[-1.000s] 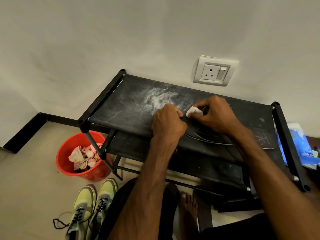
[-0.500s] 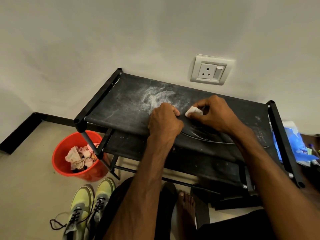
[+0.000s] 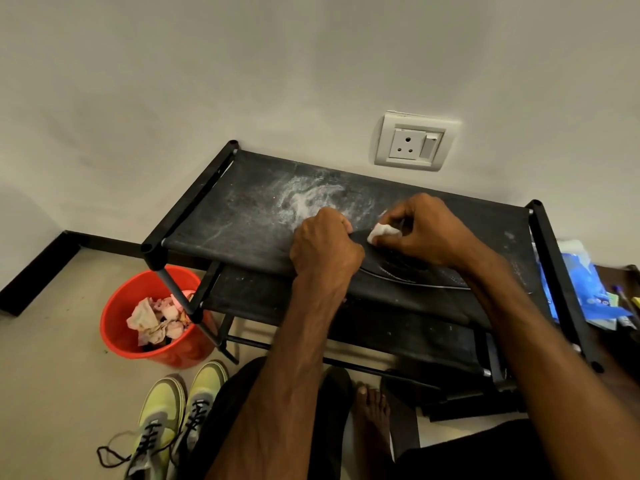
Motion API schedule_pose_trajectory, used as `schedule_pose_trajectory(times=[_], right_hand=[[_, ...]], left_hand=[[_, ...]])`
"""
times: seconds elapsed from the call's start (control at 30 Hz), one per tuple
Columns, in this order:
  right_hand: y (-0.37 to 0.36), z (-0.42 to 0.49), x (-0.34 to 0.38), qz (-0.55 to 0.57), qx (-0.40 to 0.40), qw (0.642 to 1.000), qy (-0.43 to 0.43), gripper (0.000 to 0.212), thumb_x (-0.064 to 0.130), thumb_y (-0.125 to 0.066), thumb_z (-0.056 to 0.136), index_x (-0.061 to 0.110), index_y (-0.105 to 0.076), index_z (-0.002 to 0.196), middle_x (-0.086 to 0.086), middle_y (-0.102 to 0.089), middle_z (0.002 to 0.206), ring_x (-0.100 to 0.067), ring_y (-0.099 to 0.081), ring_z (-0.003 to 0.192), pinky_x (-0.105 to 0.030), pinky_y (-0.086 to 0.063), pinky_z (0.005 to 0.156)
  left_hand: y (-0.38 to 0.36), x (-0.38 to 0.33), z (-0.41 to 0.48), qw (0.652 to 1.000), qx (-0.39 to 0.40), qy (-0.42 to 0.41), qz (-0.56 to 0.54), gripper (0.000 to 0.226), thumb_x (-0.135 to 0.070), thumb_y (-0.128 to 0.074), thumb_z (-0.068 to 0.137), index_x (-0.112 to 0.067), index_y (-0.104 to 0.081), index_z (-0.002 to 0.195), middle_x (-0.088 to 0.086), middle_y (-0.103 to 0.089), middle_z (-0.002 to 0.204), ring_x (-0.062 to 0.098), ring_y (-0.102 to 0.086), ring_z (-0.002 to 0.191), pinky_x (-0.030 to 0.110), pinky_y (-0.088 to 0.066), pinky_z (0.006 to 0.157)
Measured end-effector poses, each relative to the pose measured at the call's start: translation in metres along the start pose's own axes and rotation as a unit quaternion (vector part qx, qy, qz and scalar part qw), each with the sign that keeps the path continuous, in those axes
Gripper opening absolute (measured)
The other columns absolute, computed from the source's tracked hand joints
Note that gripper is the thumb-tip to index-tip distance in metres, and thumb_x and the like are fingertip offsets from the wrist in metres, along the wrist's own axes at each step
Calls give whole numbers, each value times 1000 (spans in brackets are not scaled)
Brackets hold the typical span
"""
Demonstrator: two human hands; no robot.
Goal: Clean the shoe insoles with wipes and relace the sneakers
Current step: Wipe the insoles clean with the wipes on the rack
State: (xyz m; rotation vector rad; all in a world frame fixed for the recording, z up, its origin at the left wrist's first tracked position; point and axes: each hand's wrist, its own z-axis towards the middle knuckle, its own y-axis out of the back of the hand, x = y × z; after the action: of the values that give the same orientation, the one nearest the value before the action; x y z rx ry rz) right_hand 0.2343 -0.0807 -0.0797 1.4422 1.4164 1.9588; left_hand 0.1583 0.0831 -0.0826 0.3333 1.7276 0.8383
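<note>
While the right hand (image 3: pixel 424 233) pinches a small wadded white wipe (image 3: pixel 382 233) between thumb and curled fingers and presses it to the black insole (image 3: pixel 401 268), the left hand (image 3: pixel 325 249) has its fingers curled tight on that insole's left end, holding it down on the rack (image 3: pixel 242 216). The insole lies flat on the rack's top shelf, near its front edge, with its long axis running left to right along the shelf. The right forearm covers its other end, so I cannot tell which end is the toe.

A wall socket (image 3: pixel 412 143) sits above the rack's back edge. A red bucket (image 3: pixel 117 327) of crumpled used wipes (image 3: pixel 156 322) stands at the rack's front left leg. Yellow-green sneakers (image 3: pixel 173 417) rest on the floor in front of the rack, toes toward it, with a loose black lace (image 3: pixel 109 457) trailing. A blue packet (image 3: pixel 581 282) lies just right of the rack.
</note>
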Motion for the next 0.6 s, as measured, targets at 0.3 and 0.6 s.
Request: schedule_pose_trajectory(times=[0.3,0.6], right_hand=[[10,-12,4,-42,53,998,19,12,29,-82,83,30,-80,95,13,-73,86,3,-62,67,-16,-49,56],[10,-17,13,-27,99,993,57,5,32,-79,82,28,-81,86,15,-70,72,4,-59,61,-13,-42,52]], left_hand=[[-3,-3,1,998,-6,-42,42,34,-7,-74,83,-33,-76,105,-5,-72,117,20,-62,116,44,-54,96],[-4,1,5,998,0,-35,46,35,-10,-74,81,-35,-75,106,-5,-72,116,20,-61,116,44,-54,96]])
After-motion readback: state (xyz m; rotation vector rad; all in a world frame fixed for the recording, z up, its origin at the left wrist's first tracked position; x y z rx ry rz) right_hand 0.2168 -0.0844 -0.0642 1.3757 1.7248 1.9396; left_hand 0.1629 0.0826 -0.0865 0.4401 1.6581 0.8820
